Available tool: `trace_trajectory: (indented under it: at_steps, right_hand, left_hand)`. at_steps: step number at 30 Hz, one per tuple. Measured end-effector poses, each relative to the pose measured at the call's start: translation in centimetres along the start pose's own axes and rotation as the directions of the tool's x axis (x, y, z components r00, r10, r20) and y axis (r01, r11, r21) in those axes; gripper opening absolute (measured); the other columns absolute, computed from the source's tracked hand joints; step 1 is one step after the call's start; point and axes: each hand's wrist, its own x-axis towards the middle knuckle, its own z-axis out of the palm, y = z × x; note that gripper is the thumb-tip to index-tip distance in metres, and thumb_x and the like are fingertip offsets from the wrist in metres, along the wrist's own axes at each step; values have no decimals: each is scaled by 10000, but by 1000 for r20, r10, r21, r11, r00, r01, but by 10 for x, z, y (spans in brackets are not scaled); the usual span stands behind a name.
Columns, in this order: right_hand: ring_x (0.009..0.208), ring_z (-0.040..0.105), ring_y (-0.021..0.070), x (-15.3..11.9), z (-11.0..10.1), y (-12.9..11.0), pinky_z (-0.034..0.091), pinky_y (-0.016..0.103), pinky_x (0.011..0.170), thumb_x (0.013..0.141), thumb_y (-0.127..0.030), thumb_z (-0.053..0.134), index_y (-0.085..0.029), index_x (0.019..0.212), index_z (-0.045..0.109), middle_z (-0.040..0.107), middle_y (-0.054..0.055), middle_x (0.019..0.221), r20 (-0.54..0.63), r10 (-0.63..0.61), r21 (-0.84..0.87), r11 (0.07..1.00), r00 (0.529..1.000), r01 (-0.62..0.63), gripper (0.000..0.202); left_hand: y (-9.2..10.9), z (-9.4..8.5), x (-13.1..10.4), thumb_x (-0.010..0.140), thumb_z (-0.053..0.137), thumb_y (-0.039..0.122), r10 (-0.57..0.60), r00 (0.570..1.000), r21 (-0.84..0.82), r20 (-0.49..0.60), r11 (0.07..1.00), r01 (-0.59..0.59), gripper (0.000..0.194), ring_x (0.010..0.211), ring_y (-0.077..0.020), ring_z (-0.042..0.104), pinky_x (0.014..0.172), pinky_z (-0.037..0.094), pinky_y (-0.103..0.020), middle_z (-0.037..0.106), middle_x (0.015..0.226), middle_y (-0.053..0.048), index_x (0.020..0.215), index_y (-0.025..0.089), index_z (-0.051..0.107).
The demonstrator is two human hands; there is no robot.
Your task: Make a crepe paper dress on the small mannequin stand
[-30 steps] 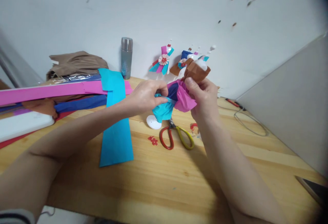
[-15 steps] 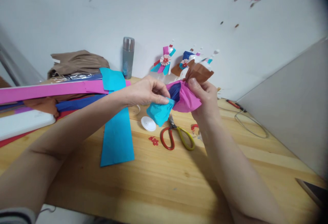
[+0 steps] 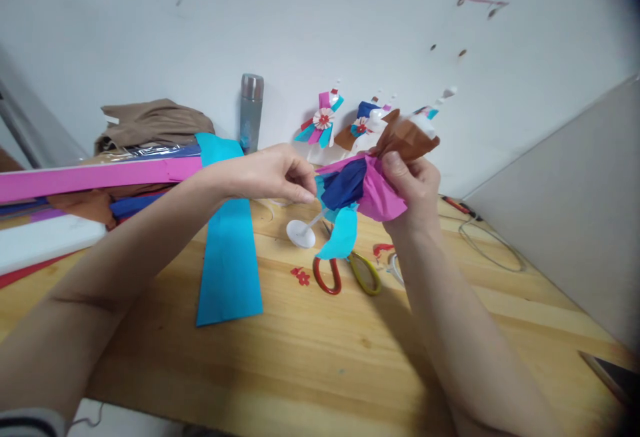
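Note:
My right hand point(image 3: 413, 180) grips a craft piece wrapped in crepe paper by its gathered middle. Brown paper point(image 3: 407, 140) flares above that grip; pink paper point(image 3: 383, 190), dark blue paper point(image 3: 345, 184) and turquoise crepe paper point(image 3: 340, 237) fan out below. A thin white stem ending in a round white base point(image 3: 301, 234) sticks out at the lower left. At the left edge of the turquoise paper, my left hand point(image 3: 295, 177) has curled fingers and thumb drawn together, seemingly pinching that edge. Scissors point(image 3: 327, 277) with red and yellow handles lie beneath, partly covered by the turquoise flap.
A turquoise paper strip point(image 3: 230, 270) lies left of centre, beside stacked coloured paper point(image 3: 100, 180). Behind stand a flask point(image 3: 251, 114) and decorated pieces point(image 3: 323, 118) by the wall. Red flower cutouts point(image 3: 301, 277) and a cable point(image 3: 493, 250) are on the wooden table.
My right hand has moved slightly right and up with the craft piece. The turquoise paper, bunched before, now spreads with a flap hanging down, and the white stem shows. My left hand shifted slightly left.

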Motion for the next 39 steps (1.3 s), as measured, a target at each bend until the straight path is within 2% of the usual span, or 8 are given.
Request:
trace_trajectory:
  at_steps: [6, 9, 11, 17, 21, 25, 35, 39]
  right_hand:
    - [747, 652, 232, 1, -1, 1, 512, 380, 740, 651, -439, 830, -211, 763, 747, 718, 55, 798, 36, -19, 53, 998, 999, 17, 267]
    - [792, 667, 250, 1, -2, 4, 519, 390, 757, 673, -445, 820, -214, 785, 755, 727, 64, 821, 73, -46, 72, 997, 996, 41, 266]
    - [836, 674, 271, 2, -3, 5, 525, 404, 767, 697, -464, 795, -222, 815, 755, 733, 76, 845, 103, -49, 57, 997, 994, 43, 272]
    - [779, 671, 243, 5, -7, 7, 539, 396, 746, 677, -502, 783, -260, 785, 738, 714, 32, 798, 15, -44, -16, 999, 999, 45, 268]
    - [714, 660, 217, 7, -8, 8, 544, 381, 719, 664, -522, 785, -254, 756, 725, 702, 5, 758, -19, -34, -24, 999, 999, 33, 290]
    - [713, 649, 205, 6, -8, 9, 523, 367, 720, 708, -522, 753, -250, 770, 701, 696, 12, 778, -38, -51, -61, 997, 998, 48, 284]
    - [645, 581, 176, -1, 3, 19, 460, 333, 638, 736, -521, 744, -238, 788, 690, 662, 0, 737, -42, -61, -81, 995, 997, 57, 292]
    - [616, 549, 160, -6, 8, 21, 441, 323, 616, 734, -488, 753, -225, 772, 689, 636, -7, 695, -44, -43, -101, 994, 998, 39, 273]
  left_hand:
    - [-20, 18, 14, 805, 703, 326, -172, 985, -183, 27, 968, 174, 223, 547, -103, 601, 535, 462, -203, 680, 641, -37, 701, 129, 693]
    - [-18, 35, 19, 804, 728, 414, -250, 951, -377, 184, 875, 303, 327, 479, -87, 572, 462, 429, -183, 664, 593, -44, 673, 121, 669]
    - [-15, 46, 20, 846, 693, 387, -291, 943, -528, 165, 781, 333, 352, 432, -71, 530, 413, 383, -176, 635, 568, -40, 630, 117, 628]
    - [-12, 63, 24, 901, 622, 198, -376, 926, -799, 23, 550, 243, 354, 370, -12, 337, 375, 216, -166, 464, 508, 38, 584, 144, 474]
    - [-15, 60, 26, 885, 629, 163, -370, 925, -852, -90, 510, 121, 261, 428, -35, 422, 413, 283, -186, 498, 558, 30, 654, 145, 508]
    - [-13, 65, 24, 814, 729, 193, -289, 957, -892, -14, 436, 119, 219, 528, -58, 513, 455, 325, -191, 528, 622, 28, 731, 146, 532]
    - [-12, 92, 23, 768, 699, 128, -331, 919, -846, -214, 533, -5, 150, 465, -49, 451, 454, 319, -186, 515, 546, 40, 712, 134, 560]
    - [-21, 100, 25, 785, 705, 226, -383, 902, -813, -200, 578, 65, 219, 405, -42, 374, 423, 239, -212, 493, 522, 41, 665, 150, 538]
